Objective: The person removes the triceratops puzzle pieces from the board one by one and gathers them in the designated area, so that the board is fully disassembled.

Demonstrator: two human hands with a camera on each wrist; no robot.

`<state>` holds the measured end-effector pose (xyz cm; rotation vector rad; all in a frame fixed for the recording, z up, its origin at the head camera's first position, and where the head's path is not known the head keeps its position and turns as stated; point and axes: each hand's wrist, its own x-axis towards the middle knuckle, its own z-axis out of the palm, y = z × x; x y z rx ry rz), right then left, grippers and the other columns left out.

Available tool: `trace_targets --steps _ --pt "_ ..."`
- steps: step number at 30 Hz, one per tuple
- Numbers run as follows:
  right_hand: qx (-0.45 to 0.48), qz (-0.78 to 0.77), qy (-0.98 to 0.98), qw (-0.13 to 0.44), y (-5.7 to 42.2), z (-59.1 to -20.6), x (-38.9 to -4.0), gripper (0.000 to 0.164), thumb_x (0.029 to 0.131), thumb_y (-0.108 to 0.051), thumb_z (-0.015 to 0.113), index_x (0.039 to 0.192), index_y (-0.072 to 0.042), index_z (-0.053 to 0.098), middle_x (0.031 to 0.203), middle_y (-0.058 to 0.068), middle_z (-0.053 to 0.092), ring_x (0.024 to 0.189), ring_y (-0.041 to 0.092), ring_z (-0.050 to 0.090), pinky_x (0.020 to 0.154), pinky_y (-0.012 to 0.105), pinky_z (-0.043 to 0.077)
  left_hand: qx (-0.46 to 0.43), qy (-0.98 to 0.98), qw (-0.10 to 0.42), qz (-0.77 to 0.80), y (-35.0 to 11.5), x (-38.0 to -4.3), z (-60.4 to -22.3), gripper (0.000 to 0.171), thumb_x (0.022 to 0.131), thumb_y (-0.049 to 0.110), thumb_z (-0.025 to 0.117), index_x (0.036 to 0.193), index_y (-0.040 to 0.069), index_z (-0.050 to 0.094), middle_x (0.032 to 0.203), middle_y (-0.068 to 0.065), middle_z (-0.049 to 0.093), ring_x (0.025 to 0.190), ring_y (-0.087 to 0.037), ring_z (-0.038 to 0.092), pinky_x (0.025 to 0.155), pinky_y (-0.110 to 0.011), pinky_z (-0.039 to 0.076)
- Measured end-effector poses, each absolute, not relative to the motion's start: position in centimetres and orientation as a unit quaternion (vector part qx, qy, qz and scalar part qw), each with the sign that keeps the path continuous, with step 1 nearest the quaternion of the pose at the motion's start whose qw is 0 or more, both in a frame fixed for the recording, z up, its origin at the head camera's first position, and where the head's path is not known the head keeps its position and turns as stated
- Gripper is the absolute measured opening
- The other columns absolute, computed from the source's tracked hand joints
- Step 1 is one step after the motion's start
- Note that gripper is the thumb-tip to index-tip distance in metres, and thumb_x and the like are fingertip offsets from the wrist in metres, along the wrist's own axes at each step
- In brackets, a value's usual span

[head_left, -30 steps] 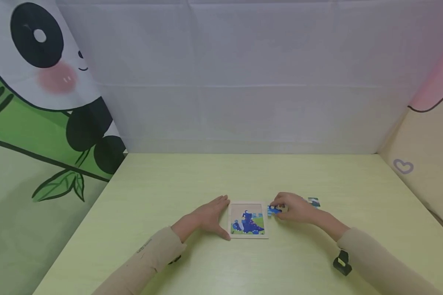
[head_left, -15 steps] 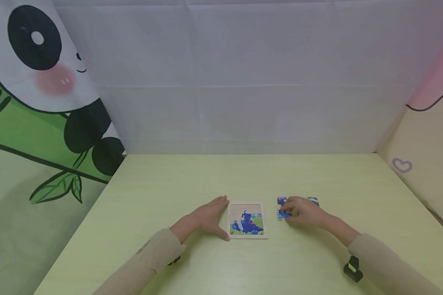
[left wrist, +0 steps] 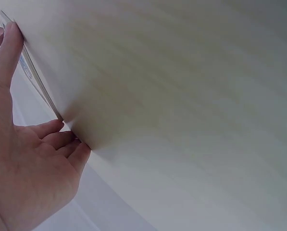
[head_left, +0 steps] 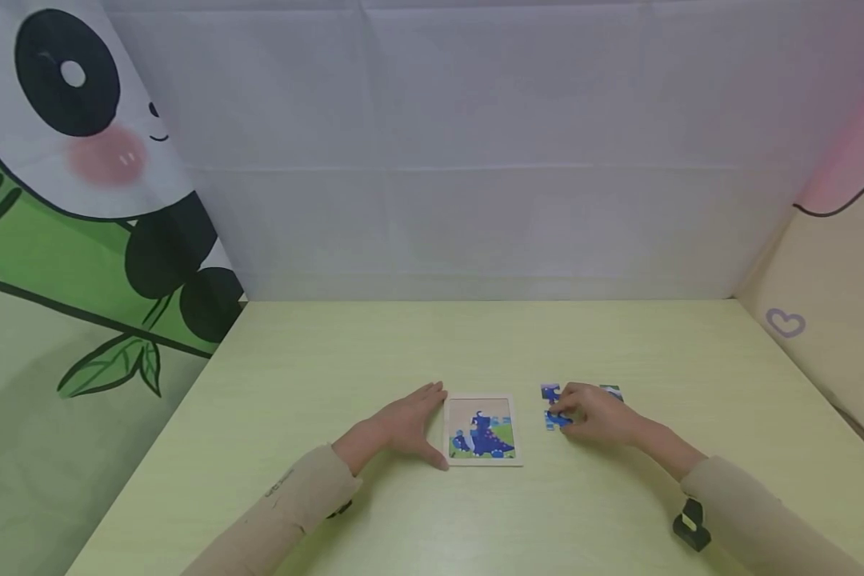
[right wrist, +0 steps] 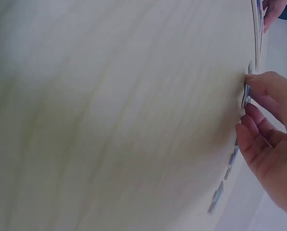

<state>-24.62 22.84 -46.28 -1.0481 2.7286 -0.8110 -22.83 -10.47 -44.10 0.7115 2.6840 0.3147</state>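
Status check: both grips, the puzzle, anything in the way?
Left grip on left edge of frame. Right grip pinching puzzle piece. Frame part-filled, top bare. Loose pieces beside right grip; no obstruction seen over frame.

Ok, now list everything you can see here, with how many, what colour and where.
Table: one, pale yellow, under everything
Puzzle tray: one, whitish rim, mid-table between the hands
Fitted puzzle picture: one, mostly blue and green, lower part of the tray
Loose puzzle pieces: at least three, mostly blue, right of the tray, partly hidden
Backdrop: one, greyish white, behind the table
Cartoon panel: one, white, black and green, left
Side panel: one, pink and cream, right
Heart drawing: one, purple, on the side panel
Black wrist devices: two, at the cuffs
Beige sleeves: two, lower left and right
Left hand: one, against the tray's left edge
Right hand: one, pinching a loose piece
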Motion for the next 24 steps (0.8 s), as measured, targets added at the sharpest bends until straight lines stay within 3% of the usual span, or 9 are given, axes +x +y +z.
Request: trace_targets --steps 17,24 --pt "-0.315 -0.291 0.900 0.077 22.6 -46.3 -24.0 0.026 0.074 -0.009 0.071 0.100 -0.005 0.069 0.089 -0.002 0.057 0.074 0.009 0.046 0.058 0.018 0.041 0.258 0.944 0.172 0.111 -10.9 -22.4 -44.0 0.114 0.059 0.060 0.074 0.144 0.005 0.021 0.151 -0.011 0.015 0.138 -0.025 0.012 0.111 -0.039 0.019" --pt "-0.315 -0.282 0.904 0.063 22.0 -46.1 -23.6 0.026 0.073 -0.011 0.074 0.097 -0.006 0.069 0.087 -0.003 0.058 0.078 0.011 0.053 0.066 0.022 0.048 0.261 0.944 0.173 0.108 -11.3 -22.1 -44.2 0.114 0.059 0.060 0.074 0.144 0.005 0.021 0.151 -0.010 0.015 0.138 -0.025 0.013 0.111 -0.039 0.019"
